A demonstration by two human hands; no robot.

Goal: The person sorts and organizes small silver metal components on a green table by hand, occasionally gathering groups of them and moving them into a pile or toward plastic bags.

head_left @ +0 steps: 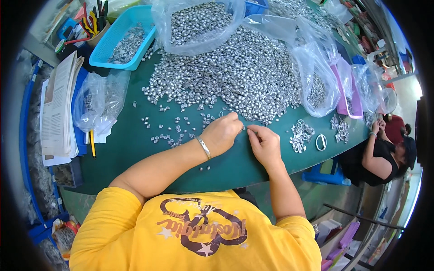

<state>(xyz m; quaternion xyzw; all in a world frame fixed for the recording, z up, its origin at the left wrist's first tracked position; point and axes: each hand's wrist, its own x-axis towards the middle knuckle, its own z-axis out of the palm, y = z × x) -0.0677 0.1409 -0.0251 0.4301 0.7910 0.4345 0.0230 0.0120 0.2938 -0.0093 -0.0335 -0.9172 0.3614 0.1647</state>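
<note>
In front of the heap my left hand [221, 135], a silver bangle on its wrist, is closed with fingertips pinched together. My right hand [264, 143] is closed in a pinch close beside it. Between the fingertips is a small silver metal piece [243, 128], largely hidden; its exact kind is too small to tell. Just beyond both hands lies a large heap of small silver oval metal pieces [226, 72]. Loose oval pieces [168, 139] are scattered left of my left hand. To the right of my right hand lie linked silver pieces [300, 135] and a closed silver bracelet [321, 142].
A turquoise basket [103, 58] and a cup of pliers [97, 38] stand at the back left, near stacked papers [58, 104]. Clear plastic bags [312, 86] and a pink tray [346, 90] are at the right. A co-worker [384, 156] sits beyond the table's right end.
</note>
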